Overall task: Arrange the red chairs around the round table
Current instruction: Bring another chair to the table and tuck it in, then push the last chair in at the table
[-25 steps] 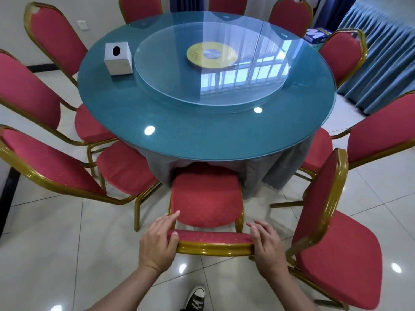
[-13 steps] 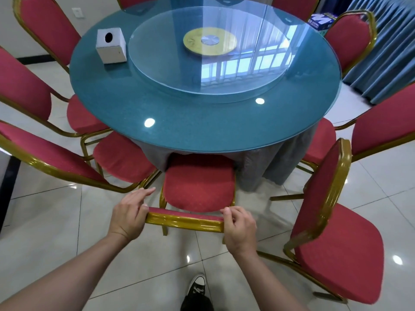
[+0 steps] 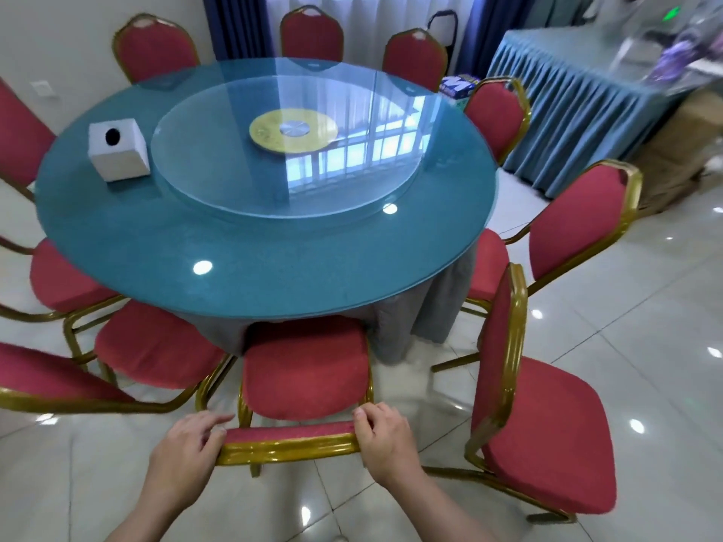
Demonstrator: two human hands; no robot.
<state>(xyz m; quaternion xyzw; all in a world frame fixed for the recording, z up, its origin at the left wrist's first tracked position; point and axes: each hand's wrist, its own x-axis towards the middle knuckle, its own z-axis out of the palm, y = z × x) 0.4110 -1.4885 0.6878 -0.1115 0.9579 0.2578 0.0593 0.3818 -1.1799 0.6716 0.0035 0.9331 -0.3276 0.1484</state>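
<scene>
A round table (image 3: 274,267) with a teal glass top and a glass turntable stands in the middle. Directly in front of me is a red chair (image 3: 305,369) with a gold frame, its seat partly under the table's edge. My left hand (image 3: 187,444) and my right hand (image 3: 385,436) grip the two ends of its backrest top rail. Another red chair (image 3: 540,436) stands to the right on the open floor, turned sideways to the table. Several more red chairs ring the table, such as one at the left (image 3: 156,346) and one at the right (image 3: 579,224).
A white cube box (image 3: 119,152) sits on the table's left side. A long table with a teal skirt (image 3: 579,107) stands at the back right, with a blue box (image 3: 457,86) beside it. Glossy tiled floor lies at the right and behind me.
Both hands have pushed the front chair toward the table, so its seat sits further under the edge. My view has lifted and shows more of the room's far side.
</scene>
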